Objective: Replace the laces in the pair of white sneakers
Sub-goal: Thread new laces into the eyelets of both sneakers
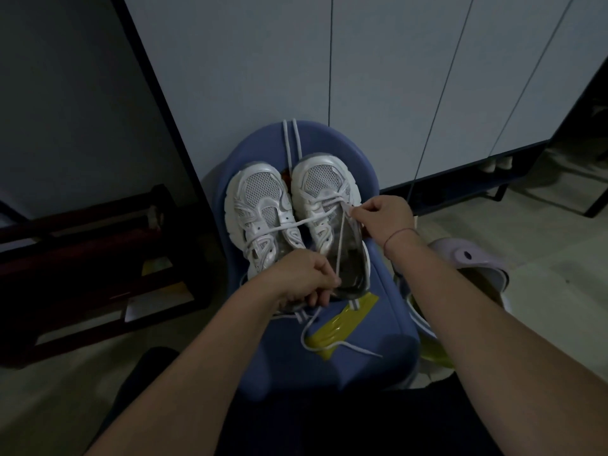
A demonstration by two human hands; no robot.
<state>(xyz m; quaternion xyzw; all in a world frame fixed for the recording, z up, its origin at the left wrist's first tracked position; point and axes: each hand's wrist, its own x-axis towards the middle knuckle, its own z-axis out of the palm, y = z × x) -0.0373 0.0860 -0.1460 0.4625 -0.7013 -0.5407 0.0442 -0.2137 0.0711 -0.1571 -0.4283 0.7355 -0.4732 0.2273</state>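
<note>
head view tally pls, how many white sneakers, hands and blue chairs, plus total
white sneakers: 2
hands: 2, left hand and right hand, each pinching the lace
blue chair: 1
total: 5

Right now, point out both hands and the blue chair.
left hand point(304, 278): head view, on the knuckles.
right hand point(385, 218): head view, on the back.
blue chair point(362, 385): head view, on the bare seat front.
</note>
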